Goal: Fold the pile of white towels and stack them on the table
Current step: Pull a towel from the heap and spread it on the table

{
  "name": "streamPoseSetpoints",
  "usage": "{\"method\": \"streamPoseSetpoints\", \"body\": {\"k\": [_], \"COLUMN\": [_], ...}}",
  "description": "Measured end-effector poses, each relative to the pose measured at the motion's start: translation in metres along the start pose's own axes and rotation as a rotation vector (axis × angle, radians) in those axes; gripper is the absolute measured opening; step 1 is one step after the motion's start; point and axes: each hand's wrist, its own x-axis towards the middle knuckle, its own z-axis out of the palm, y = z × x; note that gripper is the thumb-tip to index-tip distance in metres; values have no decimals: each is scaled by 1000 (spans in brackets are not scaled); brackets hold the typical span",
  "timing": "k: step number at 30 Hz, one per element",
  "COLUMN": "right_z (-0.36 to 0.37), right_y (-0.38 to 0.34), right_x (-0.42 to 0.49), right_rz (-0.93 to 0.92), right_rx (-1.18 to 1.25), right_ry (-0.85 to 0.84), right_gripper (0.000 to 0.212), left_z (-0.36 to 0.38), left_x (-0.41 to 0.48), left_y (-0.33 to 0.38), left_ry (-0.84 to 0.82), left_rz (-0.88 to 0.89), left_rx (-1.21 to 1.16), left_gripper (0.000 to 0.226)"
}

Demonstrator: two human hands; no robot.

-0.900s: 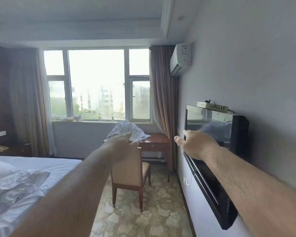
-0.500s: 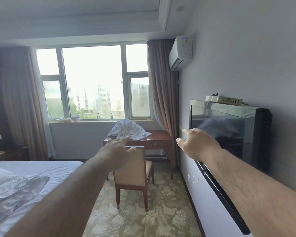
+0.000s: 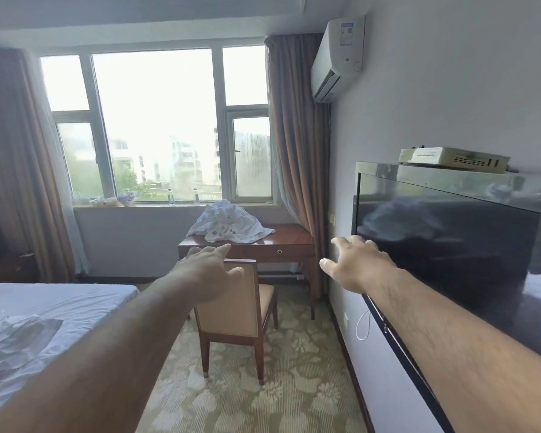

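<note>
Across the room, under the window (image 3: 156,126), a crumpled pile of white towels (image 3: 228,225) sits on the wooden desk (image 3: 294,237), unfolded, toward the desk's left-middle part. Chair (image 3: 236,304) with tan padded back stands just in front of the desk, its back toward the viewer, on patterned carpet (image 3: 263,395)

Both arms stretched forward at mid height, well short of the desk. Left hand (image 3: 208,273) palm down, fingers (image 3: 224,249) loosely extended, holding nothing; it overlaps the chair's top rail in view, contact cannot be told. Right hand (image 3: 358,265) also palm down, fingers (image 3: 341,242) spread and relaxed, holding nothing, hanging beside the left edge of the wall-mounted TV (image 3: 450,260); whether it touches the screen cannot be told

Small beige box (image 3: 453,157) lies on top of the TV. Air conditioner (image 3: 338,57) high on the right wall, brown curtain (image 3: 297,157) hangs just left of it down beside the desk. Bed (image 3: 60,304) with white sheet at lower left, rumpled white bedding (image 3: 13,342) on it. Bottles on the sill, small and blurred
</note>
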Motion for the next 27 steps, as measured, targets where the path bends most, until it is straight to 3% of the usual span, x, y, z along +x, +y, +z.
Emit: {"method": "streamPoseSetpoints", "body": {"k": [3, 8, 12, 27], "right_z": [11, 26, 45, 99], "right_y": [10, 13, 19, 7], "right_x": [58, 140, 187, 427], "right_rz": [19, -39, -62, -83], "right_rx": [22, 67, -21, -29], "right_ry": [-66, -40, -95, 10], "right_gripper": [72, 64, 52, 38], "left_z": [13, 22, 39, 92], "left_x": [54, 134, 183, 458], "left_y": [11, 26, 32, 1], "left_ry": [32, 107, 96, 9], "left_rz": [26, 20, 20, 21], "left_rx": [-3, -47, -57, 3], "left_gripper": [72, 65, 63, 74]}}
